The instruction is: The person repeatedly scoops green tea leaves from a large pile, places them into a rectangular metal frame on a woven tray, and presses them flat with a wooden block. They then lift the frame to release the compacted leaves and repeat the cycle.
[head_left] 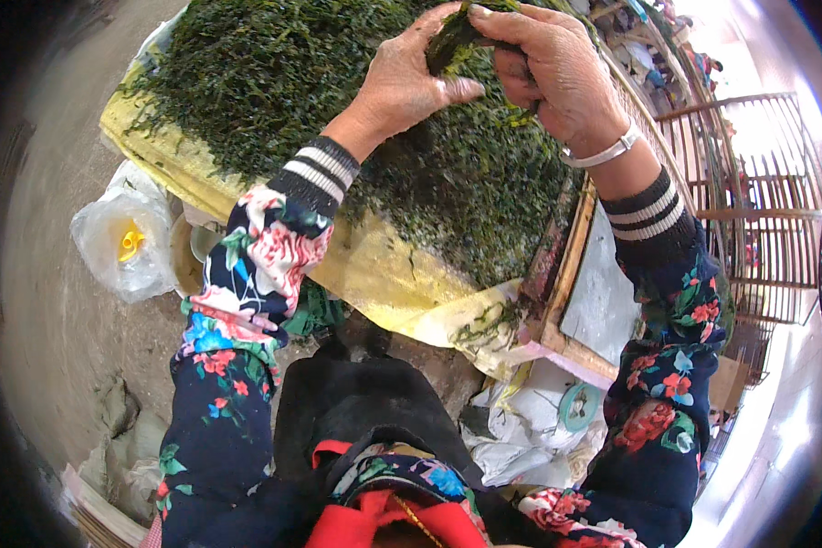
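A small bunch of dark green leafy strands (454, 38) is held between my two hands, above the far part of a big heap of the same greens (274, 78). My left hand (406, 80) curls its fingers round the left side of the bunch, with the thumb sticking out to the right. My right hand (562, 73) is closed on the other side, its thumb laid over the top and its lower fingers curled in. Some fingertips are hidden behind the bunch. The heap lies on a yellow woven sheet (365, 269). I cannot tell the plant's exact kind.
A wood-edged grey board (603, 279) adjoins the heap at right, with slatted bamboo racks (749, 183) beyond. A clear plastic bag with a yellow piece (130, 242) stands on the floor at left. White sacks (525, 425) lie near my right arm.
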Demonstrator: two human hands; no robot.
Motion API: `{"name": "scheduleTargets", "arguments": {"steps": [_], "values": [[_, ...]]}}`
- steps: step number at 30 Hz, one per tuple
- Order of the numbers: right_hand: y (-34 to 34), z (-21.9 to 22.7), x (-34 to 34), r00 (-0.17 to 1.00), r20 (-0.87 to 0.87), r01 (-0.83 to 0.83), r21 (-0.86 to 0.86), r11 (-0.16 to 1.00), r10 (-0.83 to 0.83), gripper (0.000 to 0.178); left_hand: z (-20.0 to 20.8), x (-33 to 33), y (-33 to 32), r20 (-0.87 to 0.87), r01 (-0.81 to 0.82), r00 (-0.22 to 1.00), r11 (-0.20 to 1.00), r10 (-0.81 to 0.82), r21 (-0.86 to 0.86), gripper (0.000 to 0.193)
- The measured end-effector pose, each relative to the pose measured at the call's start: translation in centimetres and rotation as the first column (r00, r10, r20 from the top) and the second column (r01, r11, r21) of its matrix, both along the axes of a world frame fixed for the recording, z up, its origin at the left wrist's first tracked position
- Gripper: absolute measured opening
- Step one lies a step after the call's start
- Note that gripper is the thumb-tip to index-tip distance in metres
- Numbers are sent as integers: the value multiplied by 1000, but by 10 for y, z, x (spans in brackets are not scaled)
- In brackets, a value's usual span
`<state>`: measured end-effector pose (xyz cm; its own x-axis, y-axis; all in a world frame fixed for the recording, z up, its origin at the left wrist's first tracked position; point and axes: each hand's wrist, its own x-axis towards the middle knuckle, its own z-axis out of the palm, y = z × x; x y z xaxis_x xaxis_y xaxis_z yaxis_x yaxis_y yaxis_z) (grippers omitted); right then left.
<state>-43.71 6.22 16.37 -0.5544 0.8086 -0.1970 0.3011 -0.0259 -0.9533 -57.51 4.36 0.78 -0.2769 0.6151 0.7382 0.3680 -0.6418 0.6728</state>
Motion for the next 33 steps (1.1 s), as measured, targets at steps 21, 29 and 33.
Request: {"name": "scheduleTargets", "arguments": {"steps": [21, 29, 33], "values": [[-80, -59, 500, 953, 178, 255, -47, 966, -243, 26, 10, 352, -40, -814, 82, 524, 966, -251, -245, 41], [-107, -107, 615, 871, 243, 488, -315, 814, -428, 14, -4, 434, -55, -902, 204, 304, 946, -308, -254, 36], [-116, -122, 646, 863, 300, 486, -268, 832, -407, 17, -3, 455, -66, -906, 189, 293, 947, -305, -258, 44]]}}
